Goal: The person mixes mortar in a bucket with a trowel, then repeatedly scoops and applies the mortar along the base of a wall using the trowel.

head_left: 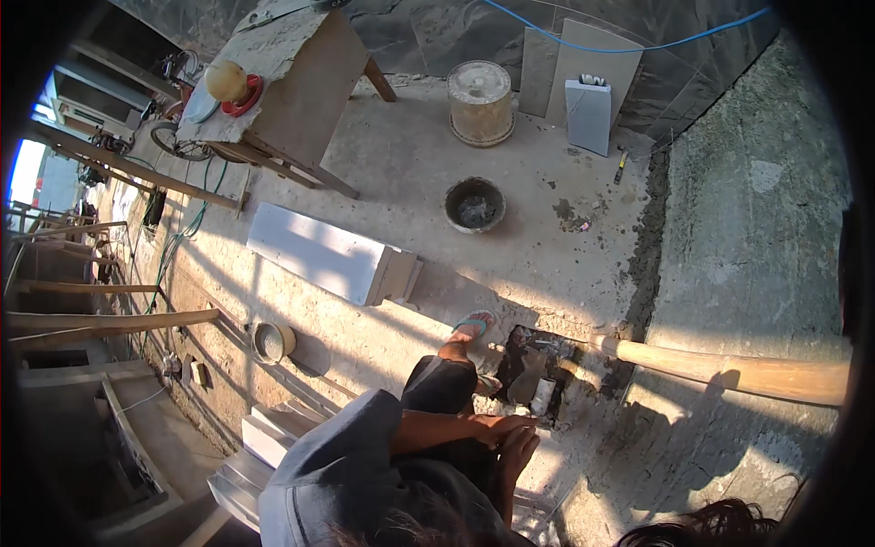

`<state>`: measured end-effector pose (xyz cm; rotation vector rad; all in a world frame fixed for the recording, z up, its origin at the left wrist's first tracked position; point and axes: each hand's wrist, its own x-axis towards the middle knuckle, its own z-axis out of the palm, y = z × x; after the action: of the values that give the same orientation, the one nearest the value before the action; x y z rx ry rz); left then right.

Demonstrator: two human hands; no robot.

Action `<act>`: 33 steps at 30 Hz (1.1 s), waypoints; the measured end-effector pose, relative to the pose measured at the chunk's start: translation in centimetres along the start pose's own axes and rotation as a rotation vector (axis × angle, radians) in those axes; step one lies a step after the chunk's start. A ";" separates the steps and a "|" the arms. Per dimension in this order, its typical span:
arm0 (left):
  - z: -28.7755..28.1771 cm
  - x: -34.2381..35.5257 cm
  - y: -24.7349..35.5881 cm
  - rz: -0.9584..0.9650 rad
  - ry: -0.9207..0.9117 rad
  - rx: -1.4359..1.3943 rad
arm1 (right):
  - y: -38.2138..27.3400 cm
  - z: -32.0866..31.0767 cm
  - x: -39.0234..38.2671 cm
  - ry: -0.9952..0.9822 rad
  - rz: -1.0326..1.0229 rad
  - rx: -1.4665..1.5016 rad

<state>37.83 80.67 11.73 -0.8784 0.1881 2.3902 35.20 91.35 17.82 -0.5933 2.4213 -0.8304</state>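
Observation:
My left hand [499, 428] and my right hand [519, 448] are close together in front of my bent knees, fingers drawn in. Whatever may be between them is too small to make out. Just beyond them, a white cylinder [543, 396] stands in a dark, broken hole [570, 357] in the concrete floor. Beside the cylinder is a grey, pointed piece [526, 378], its kind unclear. My foot in a sandal [474, 322] rests at the hole's left edge.
A round wooden pole [729, 366] reaches the hole from the right. Farther off are a bowl of grey mix [475, 205], an upturned bucket [480, 100], and a stack of pale tiles [314, 251]. A worn wooden table [301, 82] stands far left; a small bucket [272, 343] sits at left.

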 end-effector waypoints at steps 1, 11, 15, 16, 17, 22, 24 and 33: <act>0.7 0.3 0.4 -0.025 -0.003 -0.056 | -2.0 -0.5 0.6 0.042 0.142 0.202; -1.9 -6.6 8.0 0.283 0.145 -0.091 | 1.8 -2.7 0.0 -0.142 0.575 0.604; -7.9 -10.4 10.8 0.349 0.373 -0.358 | 8.4 -2.5 -5.0 -0.114 0.881 0.640; -9.6 -12.6 11.2 0.487 0.394 -0.241 | 7.5 -3.0 -6.0 -0.128 0.914 0.640; -13.3 -13.3 10.6 0.633 0.252 -0.247 | 6.4 -3.7 -6.5 -0.145 0.942 0.643; -20.1 -17.8 12.5 0.492 0.728 -0.038 | 6.3 -4.6 -8.8 -0.144 1.042 0.620; -21.1 -19.2 12.5 0.450 0.830 -0.092 | 5.5 -4.2 -9.1 0.013 1.031 0.709; -18.4 -21.6 8.3 0.344 1.072 0.195 | 5.2 -4.6 -10.5 -0.013 0.930 0.722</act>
<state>56.59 57.79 10.59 -2.0579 1.0175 1.8618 39.46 102.81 20.95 0.7351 1.8288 -1.1124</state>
